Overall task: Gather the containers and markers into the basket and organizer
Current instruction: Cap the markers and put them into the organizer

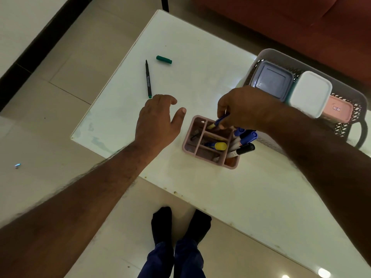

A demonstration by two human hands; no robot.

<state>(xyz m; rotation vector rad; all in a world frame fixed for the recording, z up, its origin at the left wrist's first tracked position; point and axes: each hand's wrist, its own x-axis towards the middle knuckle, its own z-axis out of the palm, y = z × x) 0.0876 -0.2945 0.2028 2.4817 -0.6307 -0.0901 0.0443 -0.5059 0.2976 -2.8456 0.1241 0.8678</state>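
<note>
We judge the task to be well along, and we take the pink organizer (210,142) on the white table (200,77) as our landmark. Just beyond it and to its right stands the grey basket (353,117), and three lidded containers already sit inside: a blue-grey container (272,79), a white container (310,93) and a pink container (339,109), so the container half of the job looks finished as far as we can see. The organizer itself already holds several markers (244,141), crowded into the compartment on its basket side, plus a yellow-capped one (219,145) lying in a middle compartment. Our right hand (245,109) hovers directly over the organizer, fingers curled round a blue marker (219,121) whose tip points down into a far compartment; we read this as the step in hand, the marker not yet released. Our left hand (156,121) hangs to the organizer's left with fingers relaxed and spread, holding nothing. What remains lies farther left and beyond: an uncapped black marker (148,79) just past the left hand's fingertips, and its loose green cap (164,59) a little beyond that, both on the bare tabletop.
</note>
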